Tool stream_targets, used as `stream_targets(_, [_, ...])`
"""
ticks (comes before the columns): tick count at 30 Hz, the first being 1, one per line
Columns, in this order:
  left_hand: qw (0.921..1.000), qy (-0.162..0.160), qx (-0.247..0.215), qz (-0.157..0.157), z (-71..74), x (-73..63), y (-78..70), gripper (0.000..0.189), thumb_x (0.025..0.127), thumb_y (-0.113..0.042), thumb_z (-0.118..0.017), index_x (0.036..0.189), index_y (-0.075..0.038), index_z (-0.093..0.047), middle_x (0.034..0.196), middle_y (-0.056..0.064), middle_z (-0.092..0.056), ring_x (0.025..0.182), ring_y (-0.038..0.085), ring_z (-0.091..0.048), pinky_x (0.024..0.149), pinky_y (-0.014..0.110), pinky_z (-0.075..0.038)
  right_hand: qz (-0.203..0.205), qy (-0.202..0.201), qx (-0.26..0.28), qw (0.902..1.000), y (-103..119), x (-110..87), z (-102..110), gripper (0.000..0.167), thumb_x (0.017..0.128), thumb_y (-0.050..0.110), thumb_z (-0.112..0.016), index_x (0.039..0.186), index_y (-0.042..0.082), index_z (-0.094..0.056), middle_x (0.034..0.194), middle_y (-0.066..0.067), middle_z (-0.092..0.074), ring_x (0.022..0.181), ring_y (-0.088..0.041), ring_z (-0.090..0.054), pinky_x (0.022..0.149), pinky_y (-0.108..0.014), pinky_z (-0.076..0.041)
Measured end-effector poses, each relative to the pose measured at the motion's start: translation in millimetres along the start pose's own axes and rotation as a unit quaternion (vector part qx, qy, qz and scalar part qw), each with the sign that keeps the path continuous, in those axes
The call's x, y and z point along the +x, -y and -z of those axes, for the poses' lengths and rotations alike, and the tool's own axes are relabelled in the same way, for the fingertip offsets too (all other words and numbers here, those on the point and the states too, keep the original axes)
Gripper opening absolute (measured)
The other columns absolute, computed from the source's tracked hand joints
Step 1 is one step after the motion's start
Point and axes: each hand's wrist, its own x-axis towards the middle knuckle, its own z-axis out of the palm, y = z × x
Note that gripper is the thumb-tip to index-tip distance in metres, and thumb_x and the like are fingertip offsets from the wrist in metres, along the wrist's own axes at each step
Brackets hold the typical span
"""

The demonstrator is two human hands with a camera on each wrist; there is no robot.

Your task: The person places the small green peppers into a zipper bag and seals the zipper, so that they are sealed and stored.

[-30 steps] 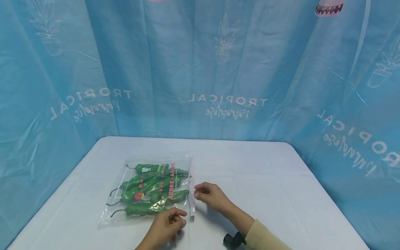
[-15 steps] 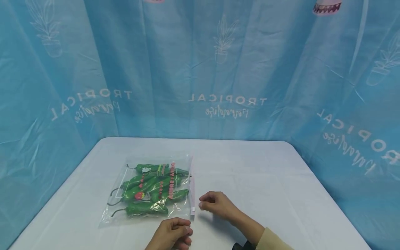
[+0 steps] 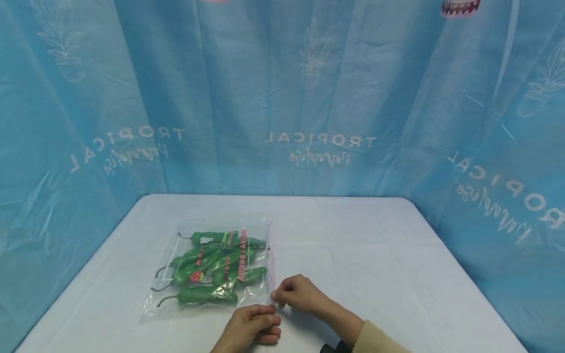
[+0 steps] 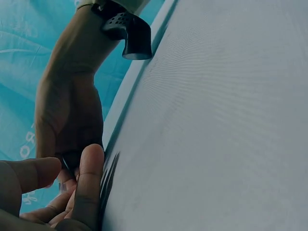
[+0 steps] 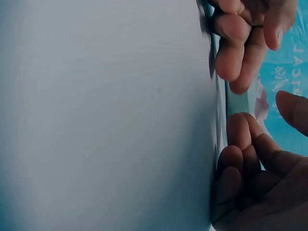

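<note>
A clear zip bag (image 3: 258, 296) with pink and red print lies on the left half of the table. Several green peppers (image 3: 207, 294) with thin stems show through it. Its pink zip edge (image 3: 271, 262) faces right. At the near end of that edge, my right hand (image 3: 300, 294) covers the corner with bent fingers; in the right wrist view its thumb (image 5: 292, 111) stands apart from them. Just below the corner is my left hand (image 3: 253, 326), fingers loosely curled. The left wrist view shows its thumb (image 4: 48, 171) apart from the forefinger. The slider is hidden behind fingers.
A white-covered table (image 3: 375, 274) extends right of the bag. Blue printed curtains (image 3: 282, 98) hang behind and on both sides. A black wrist camera (image 3: 335, 347) sits at my right wrist, beside a pale yellow sleeve (image 3: 377, 338).
My right hand drew back and toward me, then moved left onto the near zip corner. My left hand slid right and nearer, off the bag's lower side. The bag stays put.
</note>
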Motion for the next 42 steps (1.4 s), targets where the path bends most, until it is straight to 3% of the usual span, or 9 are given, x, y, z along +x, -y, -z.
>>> stream_targets(7, [0.9999, -0.006, -0.009, -0.007, -0.7, 4.0, 2.0, 0.047, 0.092, -0.01, -0.057, 0.124, 0.021, -0.042, 0.1, 0.015, -0.07, 0.081, 0.015, -0.07, 0.076, 0.035, -0.057, 0.002, -0.013, 0.001, 0.9999, 1.2, 3.9, -4.0, 0.021, 0.083, 0.028, -0.067, 0.071, 0.011, -0.068, 0.063, 0.005, -0.057, 0.057, -0.009, -0.046, 0.049, -0.023, -0.037])
stream_targets(15, [0.998, -0.032, -0.049, -0.026, -1.8, 8.4, 1.5, 0.047, 0.093, -0.017, -0.057, 0.123, 0.017, -0.046, 0.091, 0.004, -0.07, 0.079, 0.012, -0.069, 0.075, 0.031, -0.057, -0.004, -0.02, 0.094, 0.9953, 2.3, 7.3, -6.9, 0.02, 0.082, 0.026, -0.067, 0.079, 0.007, -0.069, 0.068, 0.005, -0.06, 0.062, -0.01, -0.049, 0.053, -0.022, -0.039])
stream_targets(21, [0.9925, -0.065, -0.102, -0.016, -1.2, 10.6, 0.1, 0.034, 0.092, -0.026, -0.06, 0.106, 0.005, -0.059, 0.084, -0.001, -0.069, 0.076, 0.008, -0.068, 0.072, 0.026, -0.057, -0.017, -0.023, 0.152, 0.988, 3.7, 7.4, -12.2, 0.022, 0.081, 0.024, -0.066, 0.083, 0.002, -0.068, 0.072, 0.005, -0.061, 0.068, -0.012, -0.05, 0.056, -0.024, -0.039])
stream_targets(30, [0.9888, -0.099, -0.108, -0.03, -2.0, 10.7, -0.3, 0.034, 0.091, -0.025, -0.062, 0.106, 0.006, -0.059, 0.08, -0.002, -0.068, 0.071, 0.007, -0.066, 0.067, 0.023, -0.056, -0.016, -0.029, 0.202, 0.9788, 7.0, 3.9, -20.9, 0.021, 0.081, 0.019, -0.063, 0.083, -0.002, -0.065, 0.071, 0.006, -0.055, 0.069, -0.01, -0.047, 0.059, -0.023, -0.037])
stream_targets(35, [0.9841, -0.136, -0.111, -0.03, -6.6, 14.0, -1.9, 0.022, 0.09, -0.021, -0.062, 0.097, 0.0, -0.061, 0.073, -0.003, -0.066, 0.064, 0.006, -0.064, 0.061, 0.023, -0.055, -0.018, -0.04, 0.223, 0.9739, 8.6, 4.1, -25.0, 0.013, 0.081, 0.017, -0.063, 0.075, 0.005, -0.061, 0.066, 0.006, -0.05, 0.063, -0.009, -0.044, 0.054, -0.021, -0.035])
stream_targets(42, [0.9743, -0.191, -0.113, -0.037, -14.3, 17.3, -3.7, 0.012, 0.089, -0.015, -0.058, 0.085, -0.004, -0.062, 0.062, -0.005, -0.061, 0.054, 0.005, -0.057, 0.053, 0.022, -0.051, -0.025, -0.066, 0.218, 0.9733, 12.6, 10.3, -26.1, 0.015, 0.081, 0.016, -0.064, 0.069, 0.01, -0.057, 0.06, 0.005, -0.047, 0.054, -0.009, -0.039, 0.047, -0.021, -0.031])
